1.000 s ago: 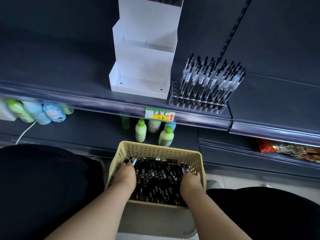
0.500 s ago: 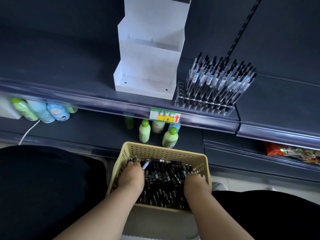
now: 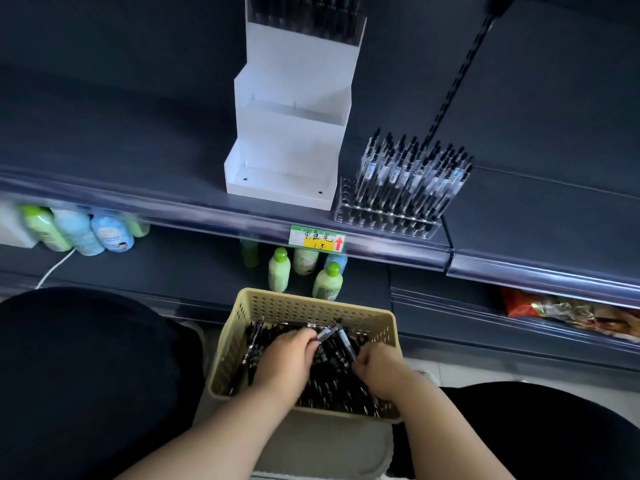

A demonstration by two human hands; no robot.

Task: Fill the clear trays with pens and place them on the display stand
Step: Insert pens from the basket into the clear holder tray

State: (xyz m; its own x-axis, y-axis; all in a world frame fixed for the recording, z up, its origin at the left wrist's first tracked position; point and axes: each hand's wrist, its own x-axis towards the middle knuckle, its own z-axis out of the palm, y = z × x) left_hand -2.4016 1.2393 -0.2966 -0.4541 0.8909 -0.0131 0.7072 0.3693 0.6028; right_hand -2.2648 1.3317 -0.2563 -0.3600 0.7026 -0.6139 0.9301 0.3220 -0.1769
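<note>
A beige perforated basket (image 3: 382, 332) full of black pens (image 3: 329, 382) sits low in front of me. My left hand (image 3: 282, 363) is inside it and grips a pen (image 3: 327, 332) whose end sticks up past the fingers. Beside it my right hand (image 3: 382, 370) grips another pen (image 3: 346, 342). On the shelf above stands a clear tray (image 3: 388, 221) packed with upright pens (image 3: 412, 174), except a few bare holes at its left end. To the left of the tray rises a white stepped display stand (image 3: 287, 143) with bare lower tiers; dark pens show in its top tier.
The dark shelf edge carries a yellow-green price label (image 3: 318, 239). Green and blue bottles (image 3: 304, 271) stand on the lower shelf behind the basket, more bottles (image 3: 79, 230) at the left. Red snack packets (image 3: 561, 311) lie at the lower right. My dark-clad knees flank the basket.
Both hands have drawn together toward the basket's middle and each has lifted a pen out of the pile. The view has shifted slightly.
</note>
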